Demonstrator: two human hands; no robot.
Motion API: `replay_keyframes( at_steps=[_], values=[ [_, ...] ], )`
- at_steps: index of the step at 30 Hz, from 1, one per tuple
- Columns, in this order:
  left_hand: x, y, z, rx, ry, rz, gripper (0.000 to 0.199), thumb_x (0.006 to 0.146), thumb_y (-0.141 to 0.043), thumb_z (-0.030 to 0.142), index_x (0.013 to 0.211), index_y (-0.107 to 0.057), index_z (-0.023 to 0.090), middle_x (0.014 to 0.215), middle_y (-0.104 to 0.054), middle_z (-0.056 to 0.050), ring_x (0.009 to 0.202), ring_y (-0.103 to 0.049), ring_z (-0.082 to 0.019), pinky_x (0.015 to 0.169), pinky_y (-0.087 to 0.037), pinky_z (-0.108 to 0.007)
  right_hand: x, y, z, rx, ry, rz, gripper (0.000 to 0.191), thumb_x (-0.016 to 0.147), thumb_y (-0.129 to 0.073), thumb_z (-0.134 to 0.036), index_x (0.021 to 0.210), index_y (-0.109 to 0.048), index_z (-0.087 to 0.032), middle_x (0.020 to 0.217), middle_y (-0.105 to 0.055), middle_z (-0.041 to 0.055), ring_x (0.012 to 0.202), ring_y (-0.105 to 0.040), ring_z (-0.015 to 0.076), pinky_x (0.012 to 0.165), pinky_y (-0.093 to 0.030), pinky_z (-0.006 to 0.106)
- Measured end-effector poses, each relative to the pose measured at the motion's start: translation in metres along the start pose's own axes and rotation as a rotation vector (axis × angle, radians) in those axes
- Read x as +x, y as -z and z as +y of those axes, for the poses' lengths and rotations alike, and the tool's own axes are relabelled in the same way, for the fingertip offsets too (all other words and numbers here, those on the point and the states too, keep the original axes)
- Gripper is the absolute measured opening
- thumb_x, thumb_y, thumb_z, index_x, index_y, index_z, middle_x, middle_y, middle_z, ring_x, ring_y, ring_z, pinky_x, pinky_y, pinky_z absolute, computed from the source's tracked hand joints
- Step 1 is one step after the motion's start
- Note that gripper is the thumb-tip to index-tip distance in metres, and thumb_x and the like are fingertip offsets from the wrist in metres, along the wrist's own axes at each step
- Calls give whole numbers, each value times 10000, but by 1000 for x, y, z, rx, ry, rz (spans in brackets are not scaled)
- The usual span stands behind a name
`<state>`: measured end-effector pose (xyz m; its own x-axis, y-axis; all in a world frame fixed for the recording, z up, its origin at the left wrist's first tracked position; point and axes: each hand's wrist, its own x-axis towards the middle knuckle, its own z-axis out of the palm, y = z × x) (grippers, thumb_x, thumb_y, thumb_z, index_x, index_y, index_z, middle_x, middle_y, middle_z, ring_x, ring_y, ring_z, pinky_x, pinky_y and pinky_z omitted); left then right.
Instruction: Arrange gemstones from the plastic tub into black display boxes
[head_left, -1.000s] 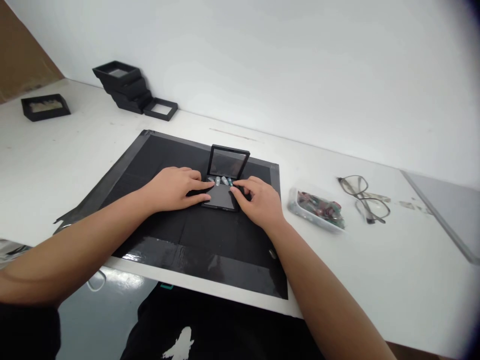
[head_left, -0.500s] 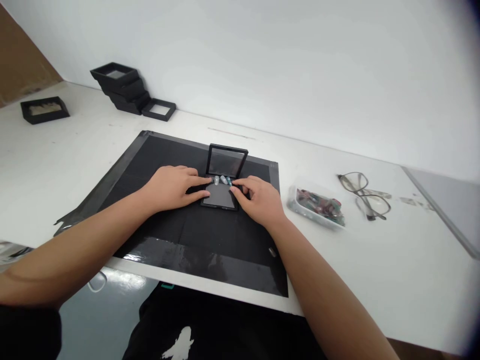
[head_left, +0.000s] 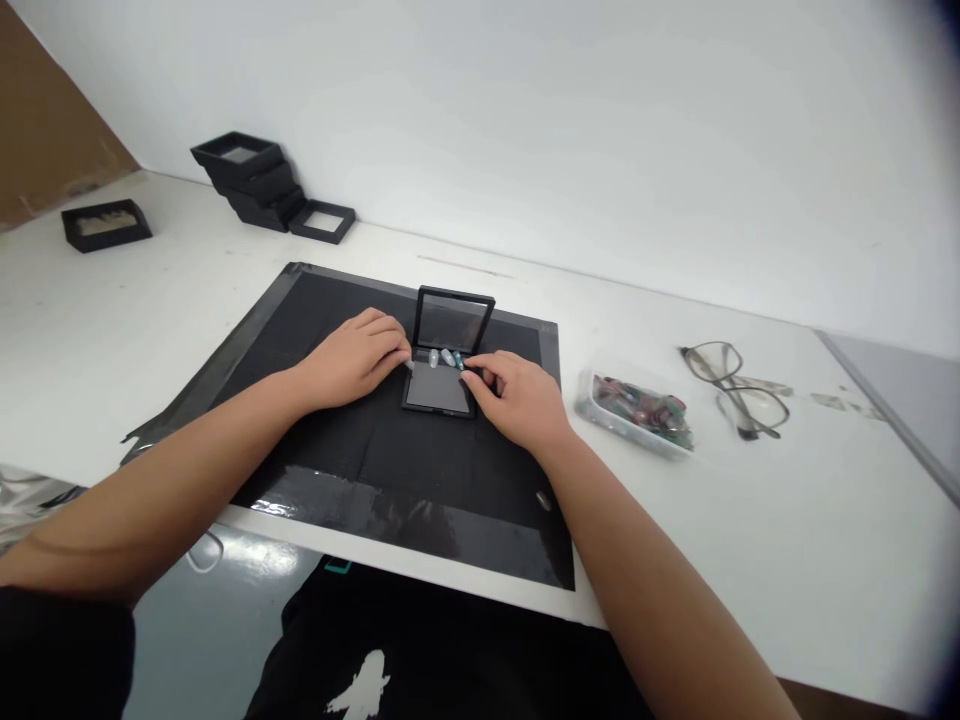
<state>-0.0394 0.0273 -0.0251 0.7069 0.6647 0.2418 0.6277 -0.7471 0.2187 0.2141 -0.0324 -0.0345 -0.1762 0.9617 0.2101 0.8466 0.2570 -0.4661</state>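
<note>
A small black hinged case (head_left: pixel 439 390) lies on the black mat (head_left: pixel 360 440), its clear-windowed lid (head_left: pixel 451 322) raised. Along the hinge side of its base are a clear oval piece (head_left: pixel 433 358), a second pale piece (head_left: pixel 448 357) and a teal piece (head_left: pixel 458 360). At the case's left edge my left hand (head_left: pixel 358 355) pinches a small greyish piece (head_left: pixel 409 366) between thumb and fingers. My right hand (head_left: pixel 517 395) is at the right edge, thumb and index finger closed at the teal piece; its other fingers are curled.
A clear tub (head_left: pixel 637 412) of wrapped red and green pieces stands right of the mat, with glasses (head_left: pixel 731 390) beyond. Black frames (head_left: pixel 251 180) are stacked at the back left, another frame (head_left: pixel 106 226) farther left. One small piece (head_left: pixel 544 501) lies near the mat's right edge.
My left hand has drawn back from the case's base to its left edge, its fingers now pinched together. My right hand has barely moved. The view has shifted slightly.
</note>
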Motion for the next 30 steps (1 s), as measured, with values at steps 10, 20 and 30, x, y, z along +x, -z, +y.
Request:
replay_keyframes(
  at_steps=[10,20,30],
  values=[
    [14,-7,-3,-14,-13,-12,392,1017,-358,411,1031,-667,170,1061,-658,-89,1123,-482,-256,1051,-385,-418,1,2,2,-15,20,-43,276,943,-530,-382,1113,-710,-258,886,-698,22,756,-610,174,646,-398,295],
    [15,-6,-9,-160,11,-42,323,987,-450,425,988,-656,176,991,-691,-77,1040,-535,-222,939,-450,-359,-1,6,0,-47,49,-77,293,957,-501,-365,1154,-682,-245,947,-709,36,783,-618,183,665,-409,306],
    [14,22,3,-197,87,-318,377,987,-391,449,1000,-667,193,990,-699,-67,1018,-558,-219,896,-447,-337,-2,7,0,-50,67,-95,298,951,-501,-361,1166,-664,-232,946,-696,39,716,-580,160,653,-400,292]
  ],
)
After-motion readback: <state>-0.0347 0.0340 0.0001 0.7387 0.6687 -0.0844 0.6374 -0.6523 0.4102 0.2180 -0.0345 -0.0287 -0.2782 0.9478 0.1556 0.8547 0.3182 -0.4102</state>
